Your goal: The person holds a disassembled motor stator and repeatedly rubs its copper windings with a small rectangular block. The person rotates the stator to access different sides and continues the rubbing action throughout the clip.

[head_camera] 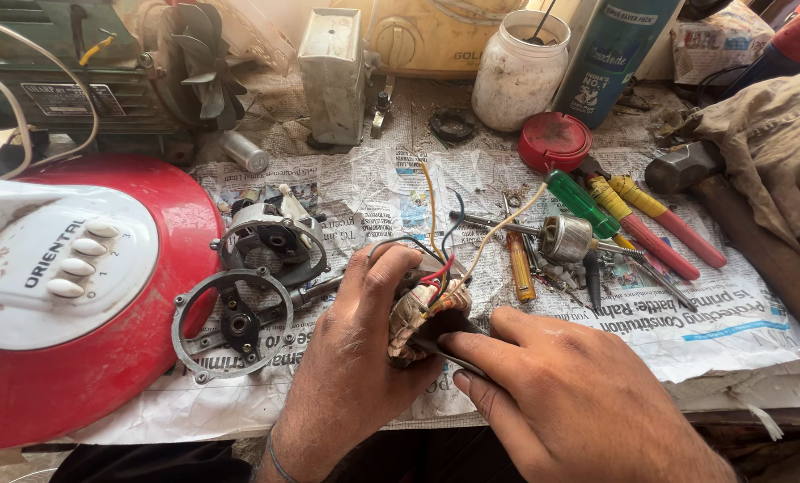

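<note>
The left hand point(359, 335) wraps around a motor coil point(418, 313), holding it upright on the newspaper point(713, 331). The right hand point(552, 394) pinches a dark tool point(444, 344) against the coil's right side. Wires point(440, 241) rise from the coil; a metal bracket point(234, 322) lies left of it, screwdrivers point(632, 215) to its right.

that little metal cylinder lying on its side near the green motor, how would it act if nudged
The small metal cylinder would probably roll, since it lies on its side. Its smooth, shiny skin looks slippery. The crumpled newspaper beneath may stop it soon.
</note>
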